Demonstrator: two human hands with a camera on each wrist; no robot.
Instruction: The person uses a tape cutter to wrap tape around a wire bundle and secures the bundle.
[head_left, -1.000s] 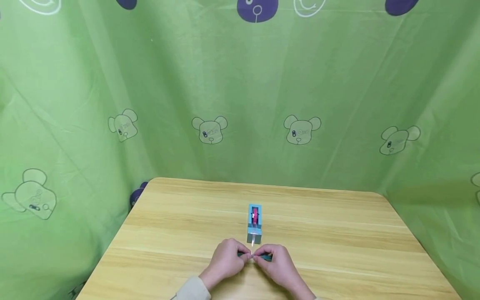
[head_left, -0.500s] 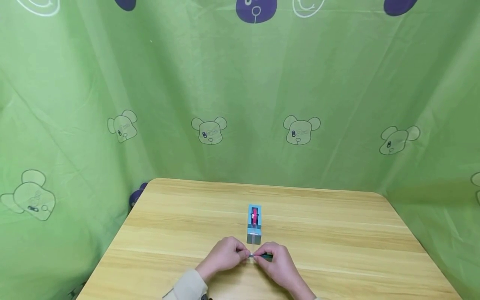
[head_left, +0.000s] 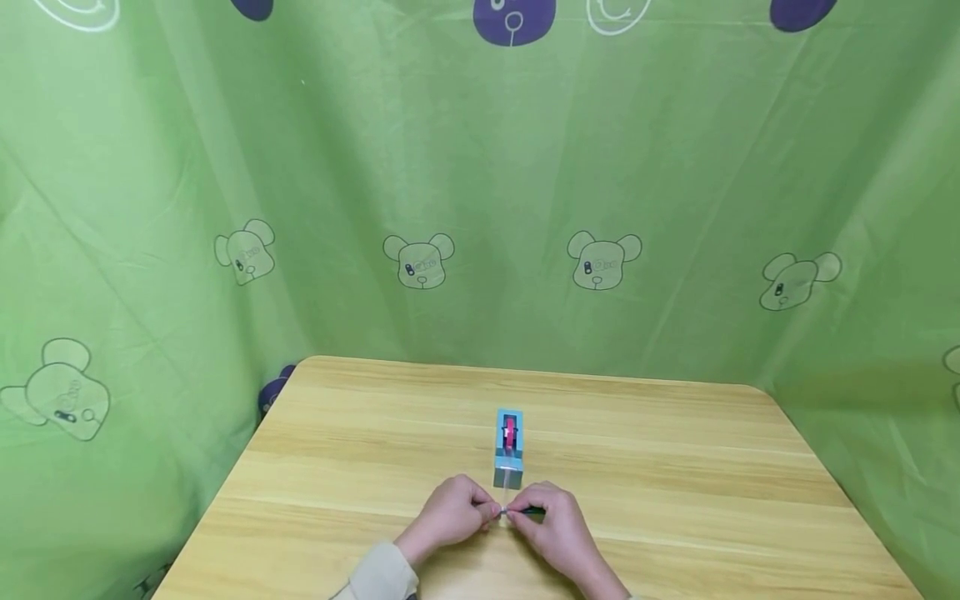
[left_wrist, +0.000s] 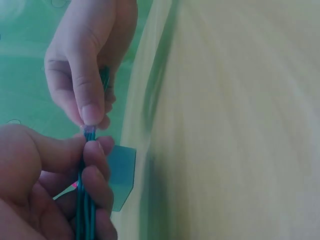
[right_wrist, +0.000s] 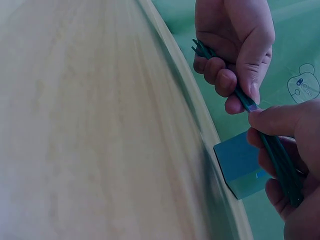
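Note:
Both hands meet near the table's front edge, just before a blue tape dispenser (head_left: 509,447) with a pink roll. My left hand (head_left: 454,512) and right hand (head_left: 553,522) each grip one end of a thin bundle of green sticks (head_left: 534,511). In the left wrist view the left hand (left_wrist: 55,185) curls round the sticks (left_wrist: 85,215) while the right hand's (left_wrist: 85,60) thumb pinches their middle. The right wrist view shows the right hand (right_wrist: 292,150) round the sticks (right_wrist: 274,150) and the left hand (right_wrist: 235,45) gripping the far end. A clear tape strip (head_left: 510,486) runs from the dispenser to the fingertips.
The wooden table (head_left: 675,500) has rounded corners and is walled on three sides by a green curtain (head_left: 480,208) printed with bears. The dispenser (right_wrist: 240,167) stands about a hand's width from the fingers.
The hands have drawn closer together over the bundle, so the green end beside the left hand is now hidden. The left forearm shifted a little. The dispenser has not moved.

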